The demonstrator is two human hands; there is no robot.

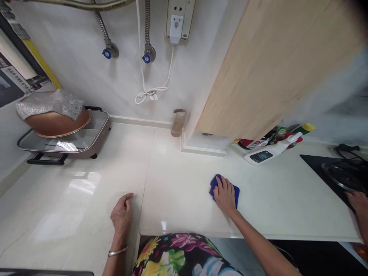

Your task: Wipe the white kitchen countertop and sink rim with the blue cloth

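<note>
My right hand (225, 194) presses on a folded blue cloth (236, 193) that lies on the pale countertop (184, 207). The cloth shows on both sides of my fingers. Over the counter to the left, my left hand (122, 214) is loosely closed with its fingers curled in, and I see nothing in it. A silver bangle (117, 251) circles that wrist. The white spray bottle (266, 153) lies or leans beyond the cloth, apart from my right hand.
At back left a copper-coloured pot (57, 122) sits on a lidded electric pan (97, 130). A small brownish bottle (178, 123) stands by the wall corner. A wooden cabinet (258, 65) overhangs the right side. Another person's hand (358, 203) is beside the black cooktop (322, 168).
</note>
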